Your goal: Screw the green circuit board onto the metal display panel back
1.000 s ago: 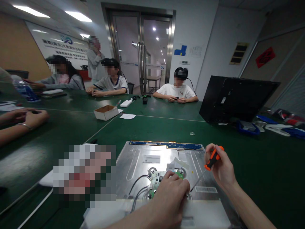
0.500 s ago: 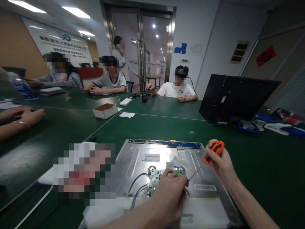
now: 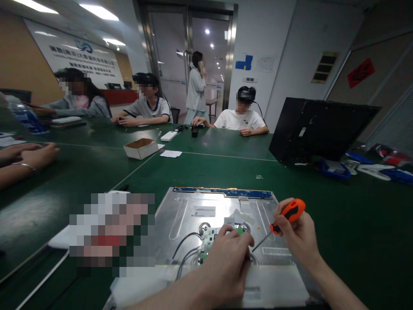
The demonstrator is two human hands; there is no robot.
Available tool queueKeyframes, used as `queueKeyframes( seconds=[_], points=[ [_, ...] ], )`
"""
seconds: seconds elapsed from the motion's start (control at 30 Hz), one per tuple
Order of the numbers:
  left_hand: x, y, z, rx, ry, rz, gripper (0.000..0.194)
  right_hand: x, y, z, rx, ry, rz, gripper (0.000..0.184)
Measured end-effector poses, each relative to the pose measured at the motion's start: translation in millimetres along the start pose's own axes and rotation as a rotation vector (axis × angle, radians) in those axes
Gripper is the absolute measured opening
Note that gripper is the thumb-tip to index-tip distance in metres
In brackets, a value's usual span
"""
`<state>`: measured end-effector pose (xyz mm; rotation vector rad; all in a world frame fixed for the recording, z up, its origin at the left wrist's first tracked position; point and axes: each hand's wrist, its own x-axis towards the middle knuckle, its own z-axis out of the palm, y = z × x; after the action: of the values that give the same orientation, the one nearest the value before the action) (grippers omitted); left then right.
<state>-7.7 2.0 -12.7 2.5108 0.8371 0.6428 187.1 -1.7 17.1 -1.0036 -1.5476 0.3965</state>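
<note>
A flat metal display panel (image 3: 180, 215) lies on the table in front of me, a blue circuit strip (image 3: 222, 193) along its far edge. At its middle sits a green circuit board (image 3: 209, 236) with dark cables running off to the left. My left hand (image 3: 229, 258) is closed over the board's right part, fingers curled; what they hold is hidden. In my right hand (image 3: 298, 230) is an orange and black screwdriver (image 3: 292, 211), gripped by the handle. Its shaft slants down-left, and the tip is beside my left fingertips, near a round mount on the panel.
A black monitor (image 3: 319, 131) stands at the right, with blue and white items (image 3: 380, 170) behind it. An open cardboard box (image 3: 141, 148) and white paper (image 3: 171, 153) lie further off. Several people sit around the green table (image 3: 206, 170); one person (image 3: 196, 86) stands by the door.
My right hand and the screwdriver have shifted slightly down and left, the tip now a little lower. My left hand has stayed over the board. The standing person has moved right.
</note>
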Motion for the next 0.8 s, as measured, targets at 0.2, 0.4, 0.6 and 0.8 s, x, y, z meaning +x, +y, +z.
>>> queueKeyframes(
  seconds=[0.2, 0.4, 0.6, 0.8],
  points=[
    [1.3, 1.7, -1.8, 0.008, 0.007, 0.019, 0.035, -6.3, -7.4, 9.8, -0.218, -0.144, -0.241, 0.021],
    [0.7, 0.9, -1.5, 0.024, 0.008, 0.037, 0.030, -5.1, -8.5, 12.6, -0.265, -0.136, -0.273, 0.023],
    [0.1, -0.5, 0.3, 0.014, 0.015, 0.045, 0.032, -5.4, -8.1, 10.9, -0.254, -0.160, -0.252, 0.021],
    [0.6, -1.6, -1.3, 0.001, -0.009, 0.043, 0.040, -6.9, -9.0, 10.9, -0.223, -0.179, -0.239, 0.020]
  ],
)
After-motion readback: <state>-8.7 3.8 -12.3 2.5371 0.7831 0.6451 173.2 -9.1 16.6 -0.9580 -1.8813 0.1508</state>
